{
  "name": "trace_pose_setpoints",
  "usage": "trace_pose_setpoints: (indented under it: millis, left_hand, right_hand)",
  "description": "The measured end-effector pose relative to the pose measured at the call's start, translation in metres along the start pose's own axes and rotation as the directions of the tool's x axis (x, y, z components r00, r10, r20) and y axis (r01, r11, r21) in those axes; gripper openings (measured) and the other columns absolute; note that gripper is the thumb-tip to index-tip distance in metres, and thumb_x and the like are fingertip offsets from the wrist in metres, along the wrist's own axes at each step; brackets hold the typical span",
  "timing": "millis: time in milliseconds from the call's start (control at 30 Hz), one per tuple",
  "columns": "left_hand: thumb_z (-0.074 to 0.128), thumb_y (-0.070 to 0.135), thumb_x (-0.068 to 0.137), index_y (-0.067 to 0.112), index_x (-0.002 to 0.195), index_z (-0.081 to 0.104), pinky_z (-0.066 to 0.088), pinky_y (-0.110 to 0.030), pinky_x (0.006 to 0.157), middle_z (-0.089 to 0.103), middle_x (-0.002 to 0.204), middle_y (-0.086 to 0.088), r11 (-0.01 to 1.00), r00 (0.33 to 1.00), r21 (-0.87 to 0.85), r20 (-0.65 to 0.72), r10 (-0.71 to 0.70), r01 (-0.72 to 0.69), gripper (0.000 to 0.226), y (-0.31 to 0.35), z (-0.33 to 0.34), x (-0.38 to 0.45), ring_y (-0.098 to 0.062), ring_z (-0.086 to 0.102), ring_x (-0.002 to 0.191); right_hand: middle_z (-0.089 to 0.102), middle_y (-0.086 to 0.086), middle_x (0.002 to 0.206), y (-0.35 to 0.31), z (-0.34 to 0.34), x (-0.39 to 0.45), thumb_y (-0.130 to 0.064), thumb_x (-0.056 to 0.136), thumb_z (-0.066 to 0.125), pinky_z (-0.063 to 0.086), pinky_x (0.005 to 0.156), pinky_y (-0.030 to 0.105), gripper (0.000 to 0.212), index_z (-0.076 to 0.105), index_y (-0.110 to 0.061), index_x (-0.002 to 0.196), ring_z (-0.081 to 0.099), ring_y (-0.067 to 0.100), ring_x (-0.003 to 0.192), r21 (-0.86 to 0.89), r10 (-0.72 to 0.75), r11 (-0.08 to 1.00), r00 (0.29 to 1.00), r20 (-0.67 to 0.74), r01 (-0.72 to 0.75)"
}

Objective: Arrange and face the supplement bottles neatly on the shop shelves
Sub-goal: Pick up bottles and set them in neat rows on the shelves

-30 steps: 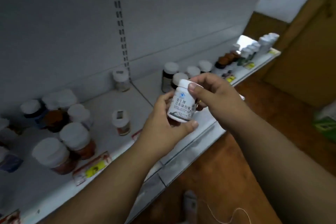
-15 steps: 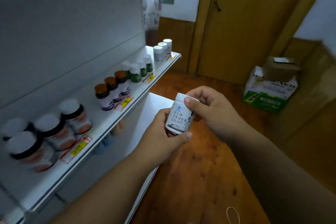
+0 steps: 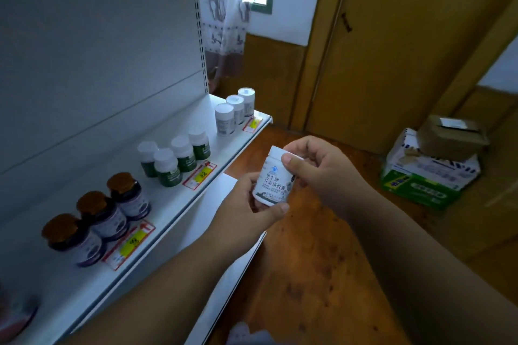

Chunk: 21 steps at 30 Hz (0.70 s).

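White bottle [image 3: 273, 176] between both hands' fingers [image 3: 294, 161]

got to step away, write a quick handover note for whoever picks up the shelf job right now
Left hand: grips the base of the white bottle, thumb under it.
Right hand: fingers curled round the same bottle's cap and upper side. The bottle is off the shelf, upright, printed label toward the camera.
On the shelf: three brown-capped bottles in a row, four green bottles grouped, three white bottles at the far end, each group behind a price tag.
Done: these groups look lined up.
Left: shelve the held bottle, probably with the white ones, label facing out.
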<state>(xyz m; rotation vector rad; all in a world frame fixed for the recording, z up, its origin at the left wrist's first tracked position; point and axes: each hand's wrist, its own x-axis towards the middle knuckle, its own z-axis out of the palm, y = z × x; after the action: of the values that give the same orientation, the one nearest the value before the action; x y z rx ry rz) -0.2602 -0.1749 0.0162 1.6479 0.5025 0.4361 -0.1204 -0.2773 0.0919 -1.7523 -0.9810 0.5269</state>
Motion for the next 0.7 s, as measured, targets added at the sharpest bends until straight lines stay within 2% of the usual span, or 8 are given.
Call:
trace_pose_setpoints:
  millis: [67,200,300,400,500,633,700]
  left_hand:
    - [0.078,0.045,0.070,0.041,0.122,0.049,0.057,-0.034,0.085,0.066,0.110,0.014,0.999,1.000,-0.026,-0.004,0.019,-0.019,0.059,0.008,0.001,0.039,-0.007,0.065,0.101]
    - [0.078,0.053,0.067,0.040,0.119,0.049,0.057,-0.022,0.070,0.064,0.107,0.012,0.998,0.997,0.023,-0.041,0.058,-0.057,0.061,0.021,0.013,0.105,-0.009,0.065,0.098]
    - [0.080,0.050,0.070,0.041,0.118,0.049,0.056,-0.022,0.074,0.064,0.108,0.016,0.996,0.993,0.067,-0.101,0.059,-0.052,0.058,0.016,0.018,0.148,-0.006,0.064,0.099]
    - [0.078,0.052,0.067,0.042,0.120,0.048,0.051,-0.012,0.071,0.063,0.107,0.022,0.996,0.973,0.077,-0.223,0.065,-0.049,0.062,0.011,0.019,0.184,0.001,0.062,0.097]
    - [0.077,0.054,0.065,0.046,0.119,0.047,0.051,-0.010,0.071,0.061,0.107,0.027,0.996,0.914,0.091,-0.402,0.057,-0.022,0.062,0.011,0.017,0.215,0.004,0.061,0.096]
    - [0.079,0.042,0.073,0.042,0.126,0.042,0.049,-0.009,0.073,0.059,0.114,0.023,0.985,0.819,0.162,-0.571,0.048,0.055,0.064,0.011,0.007,0.244,0.004,0.059,0.098]
    - [0.080,0.042,0.072,0.037,0.130,0.039,0.046,-0.006,0.075,0.055,0.120,0.020,0.980,0.748,0.171,-0.662,0.042,0.097,0.071,0.010,-0.001,0.251,0.008,0.056,0.100]
  right_hand:
    - [0.069,-0.007,0.093,0.001,-0.013,0.032,-0.038,0.091,0.060,0.052,0.058,0.016,0.015,0.060,-0.026,0.100,0.068,0.002,0.085,0.005,0.007,1.000,1.000,0.005,-0.007]
    - [0.069,-0.007,0.096,0.010,-0.041,0.087,-0.035,0.091,0.062,0.060,0.064,0.030,0.015,0.057,-0.027,0.102,0.070,0.008,0.091,0.000,-0.008,1.000,1.000,0.001,0.008]
    - [0.068,-0.007,0.098,0.026,-0.056,0.132,-0.034,0.091,0.063,0.061,0.066,0.037,0.015,0.057,-0.027,0.103,0.069,0.010,0.092,-0.034,-0.024,0.999,1.000,0.016,0.025]
    - [0.068,-0.004,0.098,0.044,-0.061,0.183,-0.031,0.091,0.063,0.061,0.067,0.034,0.015,0.059,-0.023,0.103,0.069,0.011,0.091,-0.001,-0.084,0.996,0.993,0.087,0.084]
    - [0.070,-0.002,0.091,0.052,-0.063,0.240,-0.031,0.092,0.061,0.058,0.063,0.024,0.009,0.063,-0.023,0.097,0.069,0.012,0.085,0.090,-0.169,0.984,0.970,0.172,0.156]
    - [0.071,-0.002,0.091,0.053,-0.057,0.307,-0.037,0.089,0.063,0.060,0.073,0.039,0.009,0.064,-0.030,0.094,0.069,0.018,0.090,0.108,-0.218,0.976,0.895,0.390,0.190]
    - [0.071,-0.003,0.092,0.051,-0.044,0.334,-0.041,0.084,0.066,0.061,0.073,0.039,0.013,0.064,-0.034,0.095,0.069,0.019,0.089,0.114,-0.239,0.971,0.852,0.466,0.209]
